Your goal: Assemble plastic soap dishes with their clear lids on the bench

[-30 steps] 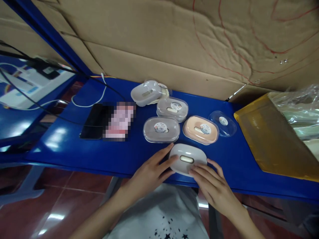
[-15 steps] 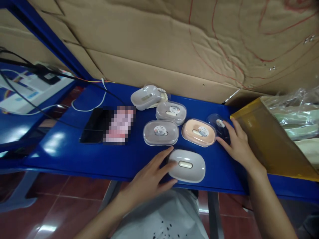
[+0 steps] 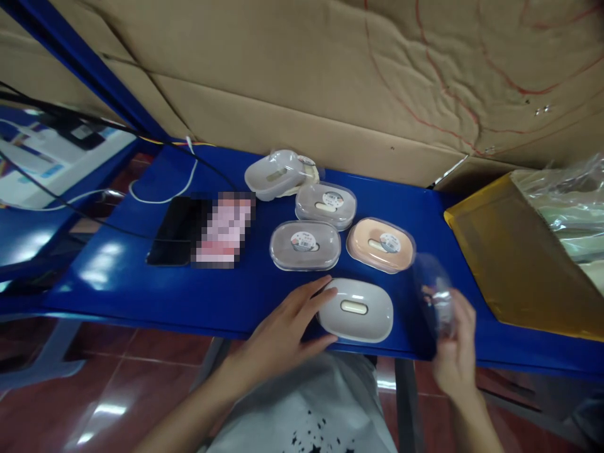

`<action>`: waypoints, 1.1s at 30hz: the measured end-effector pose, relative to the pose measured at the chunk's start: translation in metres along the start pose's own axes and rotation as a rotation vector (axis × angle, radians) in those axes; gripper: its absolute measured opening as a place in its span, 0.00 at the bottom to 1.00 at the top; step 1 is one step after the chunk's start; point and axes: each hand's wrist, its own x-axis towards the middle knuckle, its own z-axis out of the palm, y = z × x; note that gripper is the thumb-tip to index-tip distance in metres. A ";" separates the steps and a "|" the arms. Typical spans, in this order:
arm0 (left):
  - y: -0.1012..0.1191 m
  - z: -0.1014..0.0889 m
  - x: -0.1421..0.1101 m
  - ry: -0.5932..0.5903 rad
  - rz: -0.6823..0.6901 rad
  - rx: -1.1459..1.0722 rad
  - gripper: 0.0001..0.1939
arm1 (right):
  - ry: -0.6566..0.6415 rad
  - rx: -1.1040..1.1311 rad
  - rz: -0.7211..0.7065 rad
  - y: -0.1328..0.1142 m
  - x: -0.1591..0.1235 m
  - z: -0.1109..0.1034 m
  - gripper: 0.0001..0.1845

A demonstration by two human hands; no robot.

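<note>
A clear plastic lid (image 3: 435,299) with a round sticker is pinched at its near edge in my right hand (image 3: 457,352), raised and tilted, blurred by motion. Straight ahead of me, an uncovered pale grey soap dish (image 3: 377,319) with a cream oval insert lies at the table's front edge. My left hand (image 3: 292,321) grips its left end, fingers along the far side and thumb at the near side. Beyond it rest a lidded grey soap dish (image 3: 283,248), a lidded peach soap dish (image 3: 363,236) and another lidded grey soap dish (image 3: 306,207).
At the back, an uncovered soap dish (image 3: 259,179) leans against other clear-and-cream parts. On the left lie a black phone (image 3: 172,233), a blurred-out pink item (image 3: 224,229) and a white cable (image 3: 160,200). A yellow-brown box (image 3: 495,264) with plastic-wrapped items stands right. Cardboard (image 3: 283,75) lines the back.
My right hand has picked the clear lid up from beside the peach dish and brought it nearer to me, tilting it. My left hand stays at the uncovered dish.
</note>
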 end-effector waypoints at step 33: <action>-0.001 -0.003 0.004 -0.023 -0.018 -0.045 0.47 | -0.441 -0.092 -0.417 -0.050 0.035 0.016 0.32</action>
